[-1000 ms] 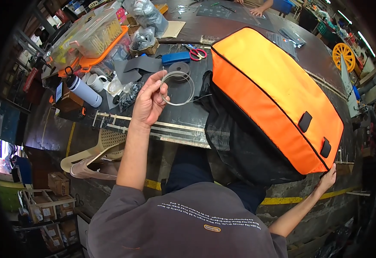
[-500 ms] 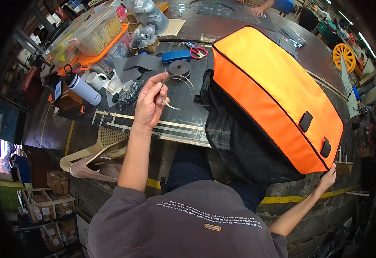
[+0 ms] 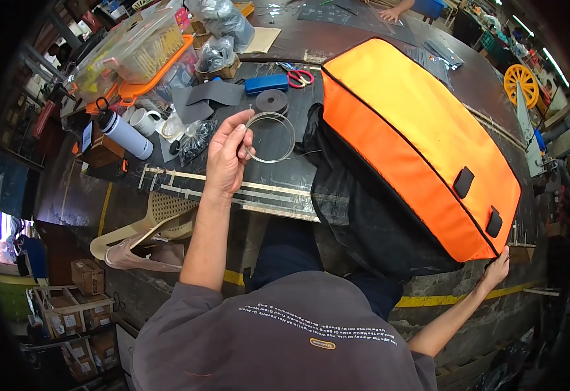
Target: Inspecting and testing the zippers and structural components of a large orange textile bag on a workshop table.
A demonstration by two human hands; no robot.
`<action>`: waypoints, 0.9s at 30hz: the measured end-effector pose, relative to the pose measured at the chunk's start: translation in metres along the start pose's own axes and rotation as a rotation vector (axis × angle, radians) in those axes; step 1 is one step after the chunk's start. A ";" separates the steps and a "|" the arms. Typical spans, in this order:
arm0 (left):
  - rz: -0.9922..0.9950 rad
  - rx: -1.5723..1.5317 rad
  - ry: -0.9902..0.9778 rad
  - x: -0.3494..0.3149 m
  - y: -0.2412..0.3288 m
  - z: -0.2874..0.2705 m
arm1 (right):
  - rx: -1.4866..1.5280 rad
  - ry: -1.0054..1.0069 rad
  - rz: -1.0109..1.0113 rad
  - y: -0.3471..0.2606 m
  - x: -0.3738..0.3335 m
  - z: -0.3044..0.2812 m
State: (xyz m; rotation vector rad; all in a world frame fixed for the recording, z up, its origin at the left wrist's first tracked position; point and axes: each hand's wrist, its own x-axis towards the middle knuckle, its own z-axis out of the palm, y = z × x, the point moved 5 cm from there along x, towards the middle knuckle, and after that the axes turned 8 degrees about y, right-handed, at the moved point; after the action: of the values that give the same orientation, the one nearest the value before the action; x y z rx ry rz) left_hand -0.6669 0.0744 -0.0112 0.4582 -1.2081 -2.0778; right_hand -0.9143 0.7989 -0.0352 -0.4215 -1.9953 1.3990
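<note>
Both of my hands are busy. At centre frame my left hand (image 3: 228, 156) pinches a thin wire ring (image 3: 270, 137) between thumb and fingertips, over the dark worktable (image 3: 285, 173). At lower right my right hand (image 3: 497, 268) grips the bottom corner of the orange bag (image 3: 415, 130), fingers curled on its edge. Red-handled scissors (image 3: 300, 77) lie near the top.

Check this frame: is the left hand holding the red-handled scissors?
No, the left hand pinches a thin clear ring, while the scissors lie untouched farther back.
</note>
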 end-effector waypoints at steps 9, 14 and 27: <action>0.013 0.037 0.007 -0.002 -0.002 0.003 | 0.061 -0.040 0.046 0.011 0.007 -0.003; 0.016 0.048 0.007 -0.003 -0.001 0.003 | 0.031 -0.051 0.056 0.014 0.009 -0.003; -0.013 0.039 0.019 -0.003 -0.005 -0.001 | 0.105 -0.067 0.004 0.015 0.011 -0.002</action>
State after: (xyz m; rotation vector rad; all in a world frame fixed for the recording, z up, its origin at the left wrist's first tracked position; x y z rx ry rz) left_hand -0.6659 0.0774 -0.0158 0.5037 -1.2401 -2.0597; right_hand -0.9225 0.8126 -0.0451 -0.3358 -1.9640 1.5315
